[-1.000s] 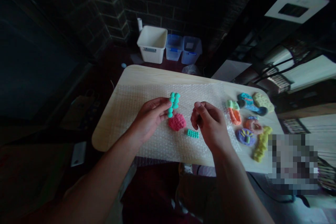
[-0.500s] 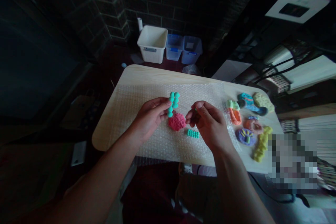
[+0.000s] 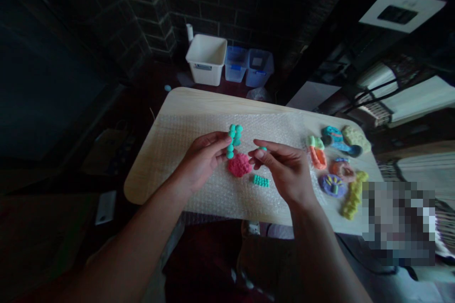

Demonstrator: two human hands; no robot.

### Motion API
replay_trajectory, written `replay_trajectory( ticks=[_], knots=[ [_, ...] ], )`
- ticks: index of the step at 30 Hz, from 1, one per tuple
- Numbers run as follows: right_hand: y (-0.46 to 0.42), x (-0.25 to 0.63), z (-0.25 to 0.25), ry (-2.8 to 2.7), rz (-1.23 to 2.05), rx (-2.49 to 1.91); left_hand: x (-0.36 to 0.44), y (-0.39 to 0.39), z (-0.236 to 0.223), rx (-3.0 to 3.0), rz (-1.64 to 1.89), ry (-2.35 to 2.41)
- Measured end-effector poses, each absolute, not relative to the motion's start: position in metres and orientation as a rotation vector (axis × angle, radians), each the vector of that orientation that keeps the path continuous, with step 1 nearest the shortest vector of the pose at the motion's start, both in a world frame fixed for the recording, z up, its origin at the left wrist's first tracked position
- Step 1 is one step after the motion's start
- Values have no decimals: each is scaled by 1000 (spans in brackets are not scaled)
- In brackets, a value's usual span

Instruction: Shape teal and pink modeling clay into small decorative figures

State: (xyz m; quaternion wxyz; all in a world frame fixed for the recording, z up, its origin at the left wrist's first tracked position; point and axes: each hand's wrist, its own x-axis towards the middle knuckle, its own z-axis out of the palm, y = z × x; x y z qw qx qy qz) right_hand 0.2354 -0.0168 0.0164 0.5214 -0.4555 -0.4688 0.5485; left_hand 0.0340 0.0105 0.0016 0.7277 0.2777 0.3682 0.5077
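Observation:
Between the thumb and fingers of my left hand (image 3: 206, 156) is an upright cluster of green balls (image 3: 231, 138), joined in two uneven columns. My right hand (image 3: 284, 163) pinches a small green ball (image 3: 262, 148) between thumb and fingers, a short way to the right of the cluster. Below and between both hands, a bumpy pink lump (image 3: 239, 165) lies on bubble wrap (image 3: 213, 199). Just right of it sits a block of small green balls (image 3: 261, 181) in rows.
Several colourful modelled pieces lie at the table's right: an orange and green one (image 3: 317, 152), a blue one (image 3: 334, 137), a purple disc (image 3: 333, 185) and a yellow strip (image 3: 355, 195). Beyond the wooden table (image 3: 185, 98) stand a white bin (image 3: 206, 68) and blue-tinted boxes (image 3: 236, 68).
The fingers of my right hand have shifted and the index finger has straightened, so the small green ball shows more clearly. My left hand and the cluster have hardly moved.

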Motion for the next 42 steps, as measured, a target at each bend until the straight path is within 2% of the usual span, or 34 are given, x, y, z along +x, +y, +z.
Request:
replay_trajectory(
  ticks=[9, 26, 42],
  knots=[
    [-15, 233, 23, -1011, 1452, -982, 34, 11, 0, 594, 1113, 822],
    [-12, 237, 22, -927, 1329, -1114, 34, 11, 4, 605, 1094, 818],
    [-12, 236, 20, -957, 1355, -1134, 33, 11, 3, 615, 1088, 799]
  ],
)
